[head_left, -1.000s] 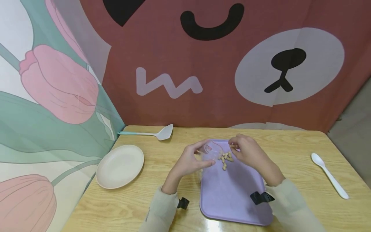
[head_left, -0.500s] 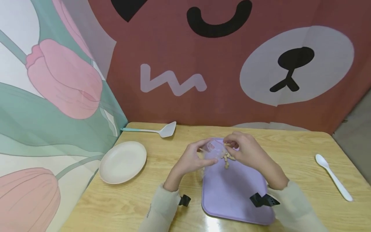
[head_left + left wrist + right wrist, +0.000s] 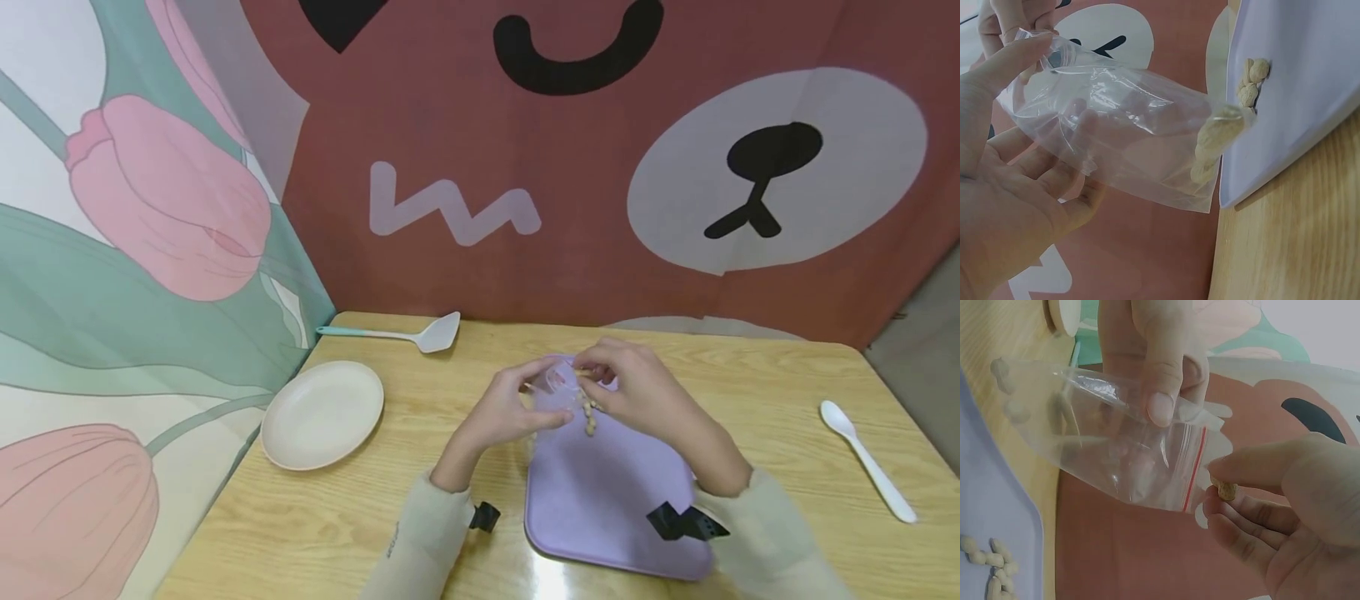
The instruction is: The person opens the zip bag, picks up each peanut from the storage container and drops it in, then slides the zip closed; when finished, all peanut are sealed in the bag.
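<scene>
**While the left hand [image 3: 510,410] holds the bag [image 3: 1154,169], the right hand [image 3: 633,383] pinches a peanut [image 3: 1227,489] at its mouth**

Although both hands work close together, each has a separate grip. Left hand: clamped on the clear bag near its mouth, with the thumb on one face and the fingers spread behind the other. Right hand: thumb and fingertips together on the single peanut, which sits just outside the bag mouth, beside the red seal line [image 3: 1195,469].

The bag hangs tilted, mouth up toward the right hand and closed end down. A few bagged peanuts [image 3: 1213,144] lie gathered at that closed end. The bag hangs by the left edge of the lavender tray [image 3: 607,508] — whether it touches the tray cannot be told. Loose peanuts [image 3: 999,565] lie in a small cluster on the tray, toward its far end.

The tray rests on a wood-grain table [image 3: 300,533]. Left of the tray stands a round cream plate [image 3: 322,415]; beyond the plate, near the far edge, lies a spatula [image 3: 438,333] with a turquoise handle and a pale blade. A white spoon [image 3: 868,462] lies well apart, on the right — bowl end away from the person. Behind the table hangs a reddish-brown backdrop [image 3: 450,283] with a cartoon face; a tulip-patterned cloth [image 3: 172,200] covers the left side.
</scene>
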